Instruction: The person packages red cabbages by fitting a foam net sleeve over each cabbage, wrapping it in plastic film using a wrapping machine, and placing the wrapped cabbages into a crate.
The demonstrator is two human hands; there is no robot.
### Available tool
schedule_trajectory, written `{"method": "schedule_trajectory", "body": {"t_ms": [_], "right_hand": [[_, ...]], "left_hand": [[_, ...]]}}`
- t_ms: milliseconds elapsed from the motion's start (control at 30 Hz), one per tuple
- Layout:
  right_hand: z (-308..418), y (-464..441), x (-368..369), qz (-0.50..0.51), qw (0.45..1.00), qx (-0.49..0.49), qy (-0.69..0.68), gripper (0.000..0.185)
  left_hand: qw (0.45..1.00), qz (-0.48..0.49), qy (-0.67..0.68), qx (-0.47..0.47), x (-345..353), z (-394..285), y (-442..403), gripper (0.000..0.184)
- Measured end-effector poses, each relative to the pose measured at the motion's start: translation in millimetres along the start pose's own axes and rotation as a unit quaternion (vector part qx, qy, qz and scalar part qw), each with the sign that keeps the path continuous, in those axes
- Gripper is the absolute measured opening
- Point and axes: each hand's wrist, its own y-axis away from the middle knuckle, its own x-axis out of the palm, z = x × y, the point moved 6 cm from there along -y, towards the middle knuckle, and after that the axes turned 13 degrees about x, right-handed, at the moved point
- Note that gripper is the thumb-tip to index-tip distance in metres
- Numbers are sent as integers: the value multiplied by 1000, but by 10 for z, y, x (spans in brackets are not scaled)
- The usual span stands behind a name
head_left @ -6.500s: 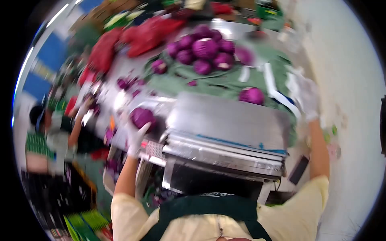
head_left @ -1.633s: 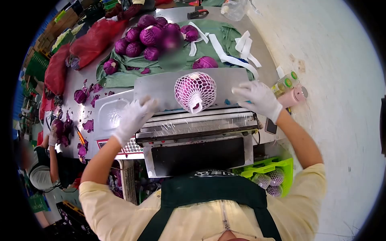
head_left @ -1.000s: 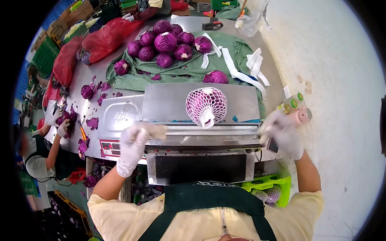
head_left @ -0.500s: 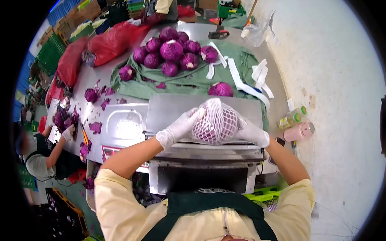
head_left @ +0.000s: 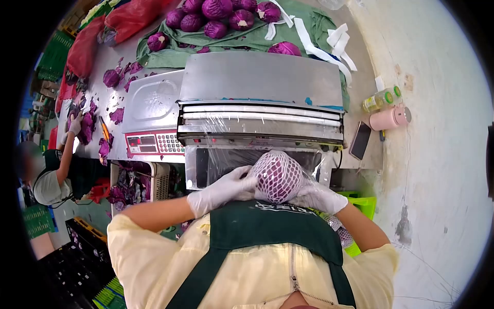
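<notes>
A red cabbage (head_left: pixel 278 176) in a white foam net is held close to the apron, in front of the film wrapping machine (head_left: pixel 262 77). My left hand (head_left: pixel 222 190), in a white glove, grips its left side, fingers partly behind it. Against the right side presses my gloved right hand (head_left: pixel 320 197), its fingertips mostly hidden. Clear plastic film (head_left: pixel 226 154) stretches from the machine's rollers (head_left: pixel 260 114) down to the cabbage and around my hands.
Left of the machine stands a scale (head_left: pixel 154 103). Red cabbages (head_left: pixel 216 10) lie on a green cloth (head_left: pixel 309 38) behind. A phone (head_left: pixel 360 140), pink bottle (head_left: pixel 390 118) and jar (head_left: pixel 381 99) sit right. At far left, a co-worker's gloved hand (head_left: pixel 75 125) touches purple leaves.
Both hands have brought the netted cabbage from above the machine toward my body, and film now spans the gap. The view has tilted down, showing the rollers and scale panel.
</notes>
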Motion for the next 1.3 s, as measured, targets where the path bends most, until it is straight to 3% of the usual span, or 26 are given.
{"method": "schedule_trajectory", "body": {"t_ms": [33, 100, 167, 200, 233, 267, 300, 367, 433, 500, 567, 600, 633, 667, 733, 767, 800, 867, 933, 1033, 1067, 1133, 1167, 1200, 1233, 1300], "right_hand": [[-15, 82, 45, 0, 1000, -2, -3, 53], [-67, 240, 92, 49, 973, 30, -222, 55], [-235, 330, 40, 27, 980, -35, -194, 51], [-273, 396, -136, -163, 974, -154, 23, 44], [-267, 512, -209, -337, 874, -258, 238, 38], [-303, 510, -208, -366, 844, -310, 241, 28], [-321, 498, -203, -366, 844, -310, 240, 28], [-348, 540, -318, -336, 889, -306, -51, 29], [-324, 708, -383, -374, 884, -268, -79, 34], [-532, 645, -596, -254, 922, -249, -155, 33], [-894, 435, -890, -258, 935, -180, -163, 32], [-1081, 264, -1034, -261, 943, -120, -167, 31], [-1089, 69, -1060, -292, 939, -166, -75, 29], [-1041, -163, -1031, -307, 922, -205, 116, 23], [-991, -562, -918, -393, 738, -302, 459, 23], [-941, -772, -825, -364, 825, -96, 423, 27], [-972, -892, -784, -349, 741, -334, 467, 23], [-1020, -883, -608, -310, 603, -559, 478, 19], [-818, -906, -681, -297, 709, -505, 394, 16], [-566, -629, -309, -265, 845, -396, 243, 12], [-375, -369, 17, -253, 865, -384, 203, 9], [105, 58, 754, -281, 784, -411, 371, 15], [213, -2, 1036, -118, 796, -490, 335, 36], [82, -108, 1381, 93, 918, -353, 152, 48], [136, -155, 1516, 86, 914, -367, 153, 48], [8, -212, 1891, 362, 903, -215, 89, 39]], "left_hand": [[972, -79, -196, 106, -134, -46, 152, 63], [899, -167, -398, 73, -195, -164, 550, 37], [861, -282, -404, 123, -249, -184, 818, 18], [876, -276, -364, 153, -302, -80, 855, 18], [876, -275, -366, 153, -268, -69, 807, 18], [893, -289, -269, 216, -209, -110, 715, 22], [897, -299, -167, 277, -162, -155, 623, 28], [904, -325, -48, 273, -142, -187, 511, 32], [876, -408, 131, 221, -242, 5, 506, 28], [891, -408, 139, 145, -215, 127, 719, 25], [891, -443, 98, 9, -433, 682, 846, 27], [914, -403, 2, -41, -491, 875, 831, 20], [924, -371, -3, -99, -490, 1050, 745, 19], [938, -318, -41, -133, -360, 1033, 575, 22], [958, -275, -3, -81, -863, 2188, -44, 22], [973, -199, -8, -118, -35, 1350, -48, 26], [988, -91, -102, -67, -210, 1810, -337, 25], [985, 0, -157, 66, -91, 1832, -535, 27], [974, 61, -89, 200, 67, 1622, -510, 30], [943, 208, 168, 199, 399, 1125, -287, 32], [938, 227, 197, 173, 448, 1041, -195, 34], [928, 255, 253, 98, 530, 957, 4, 38], [923, 263, 273, 62, 546, 927, 109, 41], [918, 267, 291, 28, 559, 895, 203, 43], [913, 272, 304, -2, 562, 834, 283, 47], [905, 263, 328, -56, 530, 708, 423, 53]]}}
